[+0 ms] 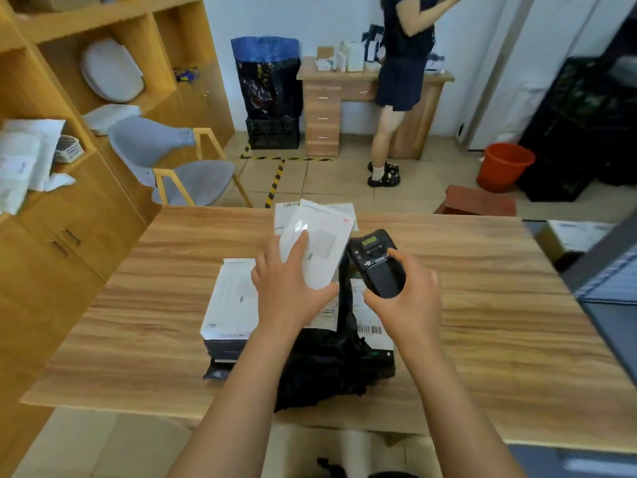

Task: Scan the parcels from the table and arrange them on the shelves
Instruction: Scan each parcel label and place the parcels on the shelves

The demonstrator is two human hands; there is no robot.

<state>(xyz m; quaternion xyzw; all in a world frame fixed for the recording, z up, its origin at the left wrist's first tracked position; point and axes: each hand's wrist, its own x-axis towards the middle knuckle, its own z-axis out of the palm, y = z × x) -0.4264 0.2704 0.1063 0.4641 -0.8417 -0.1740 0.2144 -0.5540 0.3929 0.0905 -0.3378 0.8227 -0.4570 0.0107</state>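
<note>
Parcel [315, 248]: left hand [287, 293] | scanner [377, 267]: right hand [410, 300] | well inside table [489, 315] edges

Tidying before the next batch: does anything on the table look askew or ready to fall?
The crumpled black parcel lies right at the table's near edge and may slip off. The white parcels beside it are stacked unevenly.
</note>
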